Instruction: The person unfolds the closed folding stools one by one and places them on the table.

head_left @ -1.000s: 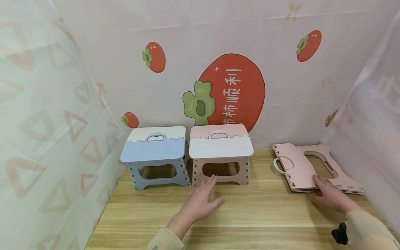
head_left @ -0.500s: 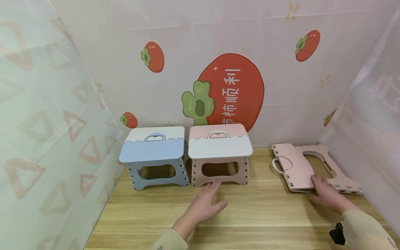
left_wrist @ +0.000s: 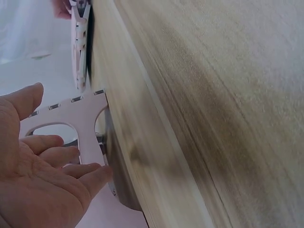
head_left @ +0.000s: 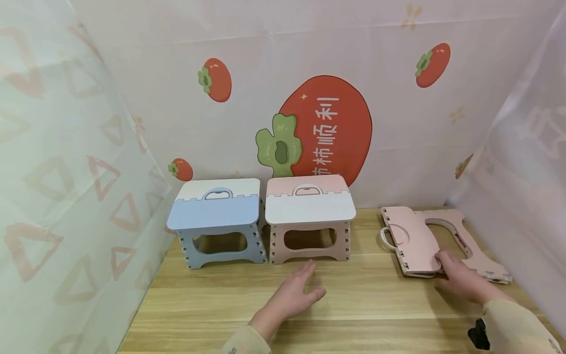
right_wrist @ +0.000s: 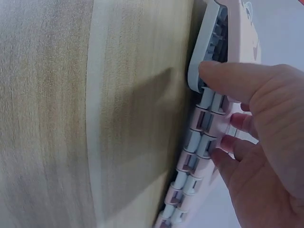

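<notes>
A folded pink step stool (head_left: 415,243) lies flat at the right of the table, its white handle sticking out to the left. My right hand (head_left: 462,278) pinches its near edge; the right wrist view shows the thumb at the edge and the fingertips on the pink face. My left hand (head_left: 294,293) is held over the table, fingers extended and touching nothing. Behind it stands an unfolded stool (head_left: 310,209) with a pink and white top. Left of that is an unfolded blue and white stool (head_left: 215,212).
The wooden table (head_left: 371,305) runs up to a persimmon-printed cloth backdrop (head_left: 398,123). More printed cloth hangs as a left wall (head_left: 75,187) and a right wall (head_left: 526,182), the latter close beside the folded stool.
The folded stool has shifted slightly toward me and left with my right hand on it. My left hand has drifted a little right and nearer, away from the standing pink stool.
</notes>
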